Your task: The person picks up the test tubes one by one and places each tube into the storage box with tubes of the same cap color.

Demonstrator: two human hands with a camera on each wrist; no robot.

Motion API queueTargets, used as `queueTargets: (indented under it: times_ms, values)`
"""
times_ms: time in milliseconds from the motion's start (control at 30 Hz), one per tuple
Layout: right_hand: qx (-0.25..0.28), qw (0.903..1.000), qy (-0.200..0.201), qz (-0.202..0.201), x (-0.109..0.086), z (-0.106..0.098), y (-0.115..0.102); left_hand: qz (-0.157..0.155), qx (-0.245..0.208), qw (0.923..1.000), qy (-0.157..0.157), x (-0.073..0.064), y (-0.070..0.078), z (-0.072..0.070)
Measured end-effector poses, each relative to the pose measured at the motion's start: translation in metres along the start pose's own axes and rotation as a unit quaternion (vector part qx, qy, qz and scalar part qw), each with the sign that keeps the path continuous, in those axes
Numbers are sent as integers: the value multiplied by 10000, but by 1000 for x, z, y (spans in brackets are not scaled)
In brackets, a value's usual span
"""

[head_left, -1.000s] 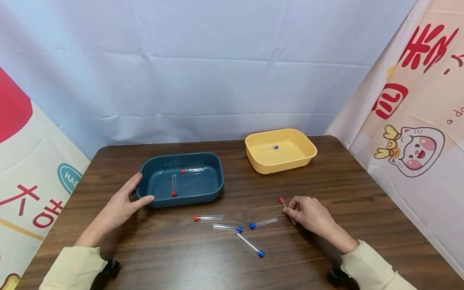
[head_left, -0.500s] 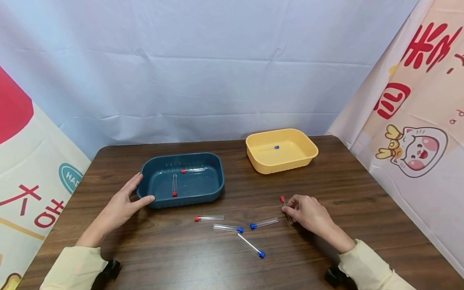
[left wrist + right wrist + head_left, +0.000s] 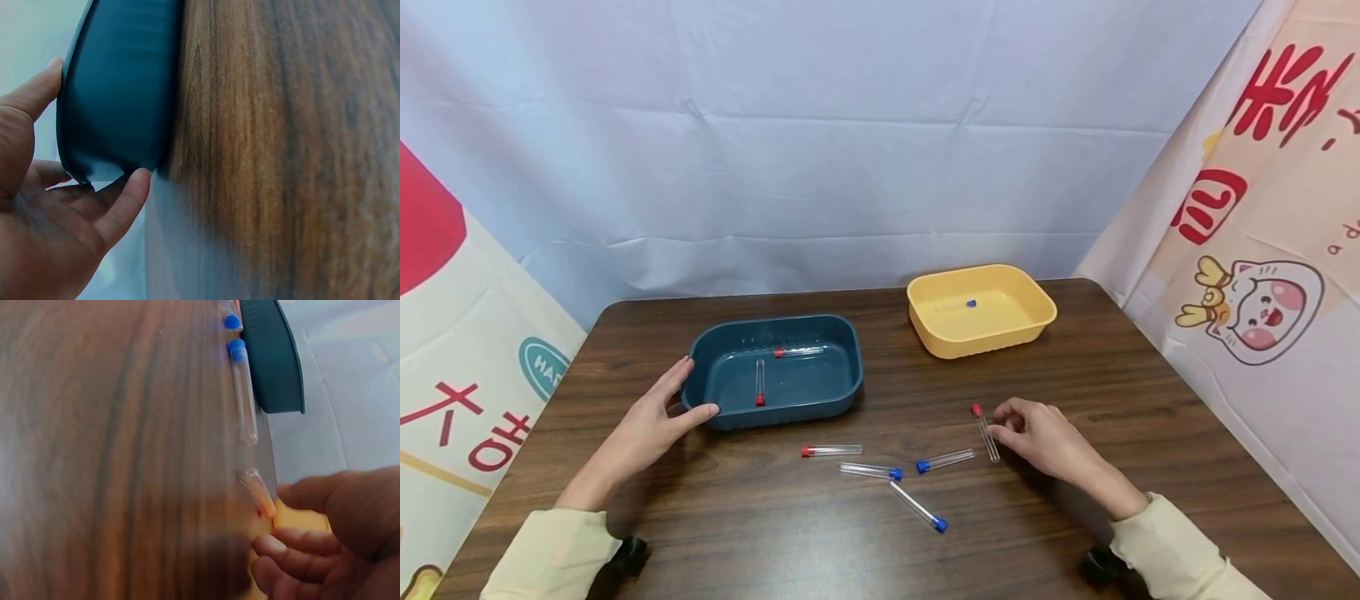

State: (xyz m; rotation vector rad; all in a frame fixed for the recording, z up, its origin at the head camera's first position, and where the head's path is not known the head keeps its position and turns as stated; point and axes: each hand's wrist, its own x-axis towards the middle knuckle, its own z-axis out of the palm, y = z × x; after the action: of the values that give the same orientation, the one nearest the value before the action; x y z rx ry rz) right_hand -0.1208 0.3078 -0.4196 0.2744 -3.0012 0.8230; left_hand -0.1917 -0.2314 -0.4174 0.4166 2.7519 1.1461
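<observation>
My left hand [image 3: 651, 429] holds the left front corner of a dark teal plastic basin [image 3: 786, 412], the thumb at the front rim and the fingers along the end wall. Inside that basin lie two red-capped clear test tubes. On the right, my right hand [image 3: 1037, 437] is close beside a red-capped test tube [image 3: 987, 437], which lies slanted on the table and shows along its whole length. The right wrist view shows a gap between thumb and fingers, with this test tube [image 3: 257, 494] just past the thumb tip.
Between the hands lie another red-capped test tube [image 3: 832, 451] and several blue-capped ones, including a slanted test tube [image 3: 917, 507] nearest the front. A yellow basin [image 3: 981, 343] with one blue-capped tube stands at the back right. A white cloth [image 3: 820, 167] hangs behind the table.
My right fingers have loosened from the red-capped test tube, which was partly covered by them and now lies fully in sight, slightly farther left. The left hand and basin have not moved.
</observation>
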Motion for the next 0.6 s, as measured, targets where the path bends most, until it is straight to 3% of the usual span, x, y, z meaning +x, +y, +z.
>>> queueTargets:
  times_ms: [267, 600]
  values:
    - [-54, 9924, -634, -1052, -1, -16, 12, -6, -5, 10000, -11, 0, 1, -1]
    - [-223, 9900, -878, -1078, 3, -19, 18, -56, 13, 10000, -20, -1, 2, -1]
